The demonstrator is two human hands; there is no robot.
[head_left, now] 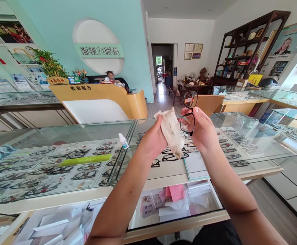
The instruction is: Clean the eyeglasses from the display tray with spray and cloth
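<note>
My left hand (154, 136) is closed around a beige cleaning cloth (172, 132), which hangs down from the fingers. My right hand (202, 129) grips a pair of black-framed glasses (189, 111), held upright with one lens above the other. A small tag or sticker shows on the upper lens. Both hands are raised above the glass display counter (92, 136), a short way apart, with the cloth next to the lower lens.
A small white dropper bottle (123, 140) stands on the counter glass. Rows of spectacle frames (62, 166) lie inside the case, papers in the shelf below. A person sits behind the wooden reception desk (100, 98). More glass counters (278, 98) stand at the right.
</note>
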